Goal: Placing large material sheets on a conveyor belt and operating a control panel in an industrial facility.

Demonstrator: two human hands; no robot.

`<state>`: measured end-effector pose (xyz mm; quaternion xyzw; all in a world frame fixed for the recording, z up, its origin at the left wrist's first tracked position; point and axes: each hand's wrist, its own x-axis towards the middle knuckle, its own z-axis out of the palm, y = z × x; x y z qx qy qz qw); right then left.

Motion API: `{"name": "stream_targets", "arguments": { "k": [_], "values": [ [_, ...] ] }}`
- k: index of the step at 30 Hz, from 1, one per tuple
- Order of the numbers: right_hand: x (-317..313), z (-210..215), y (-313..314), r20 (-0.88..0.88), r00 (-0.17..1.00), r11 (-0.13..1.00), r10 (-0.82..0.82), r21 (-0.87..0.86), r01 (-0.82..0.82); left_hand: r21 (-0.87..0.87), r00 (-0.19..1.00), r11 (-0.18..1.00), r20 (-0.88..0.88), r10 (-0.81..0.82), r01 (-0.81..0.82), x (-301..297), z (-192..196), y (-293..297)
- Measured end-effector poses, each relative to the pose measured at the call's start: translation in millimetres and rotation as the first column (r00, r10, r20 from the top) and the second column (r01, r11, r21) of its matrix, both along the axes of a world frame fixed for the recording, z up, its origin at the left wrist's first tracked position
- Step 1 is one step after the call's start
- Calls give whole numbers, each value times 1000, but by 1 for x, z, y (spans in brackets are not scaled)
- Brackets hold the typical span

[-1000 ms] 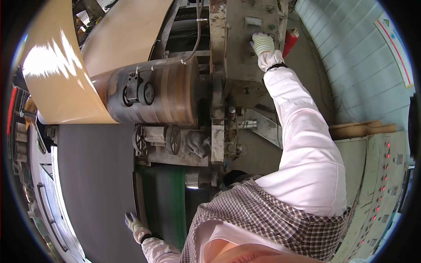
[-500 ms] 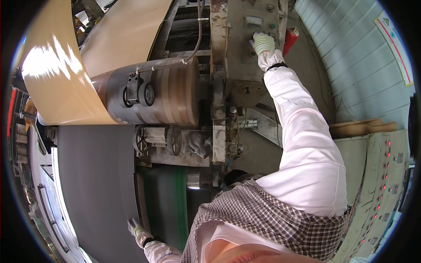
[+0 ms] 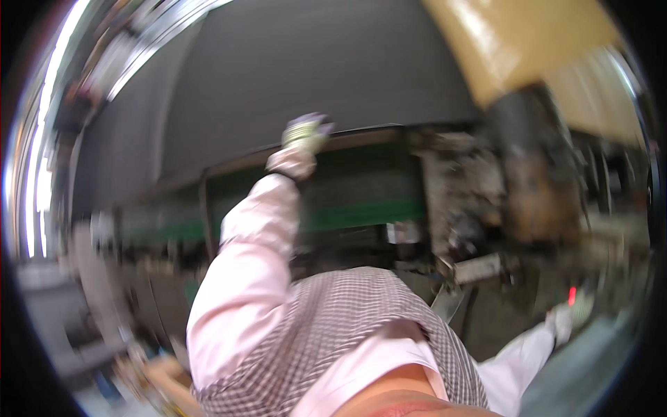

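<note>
My left hand (image 3: 306,135), in a pale glove with greyish-purple fingertips, is at the near edge of a wide dark sheet (image 3: 313,62). Its fingers look stretched out over that edge, slightly smeared, and nothing shows in them. Far to the right, my right hand (image 3: 581,310), also gloved, is blurred near a small red object (image 3: 572,295). Its fingers cannot be made out, nor whether it touches the control panel there.
Below the sheet's edge runs a green belt (image 3: 361,217). A large roller (image 3: 538,174) stands right of it, with a glossy tan sheet (image 3: 535,42) above. Metal machine parts (image 3: 476,267) lie between me and the roller. Bright strip lights (image 3: 45,139) show at far left.
The view has swung left, so the dark sheet now spans the top and the roller is at right. My left hand remains by the sheet's edge; my right arm now shows at lower right.
</note>
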<state>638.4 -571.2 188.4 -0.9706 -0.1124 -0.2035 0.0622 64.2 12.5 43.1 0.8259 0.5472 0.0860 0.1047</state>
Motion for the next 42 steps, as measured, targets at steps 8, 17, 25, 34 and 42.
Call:
{"name": "stream_targets", "arguments": {
  "k": [8, 17, 25, 34, 42],
  "values": [
    [-87, 52, 151, 374, 881, 880, 291, 257, -400, 173, 957, 948, 156, 242, -268, -153, -24, -24],
    [-470, 11, 452, -27, 184, 166, 983, 572, -803, 19, 872, 909, -277, 404, -416, -375, -18, 24],
    [-723, -164, 622, -390, -54, 94, 919, 353, -931, -199, 958, 938, -15, 285, -283, -273, 2, 24],
    [-648, -195, 615, -346, 261, 271, 901, -20, -962, 278, 816, 819, -161, 555, -502, -618, -23, 58],
    [-538, -188, 605, -466, 526, 512, 711, -169, -842, -256, 862, 898, 281, 422, -357, -532, -16, 39]
  ]
}}
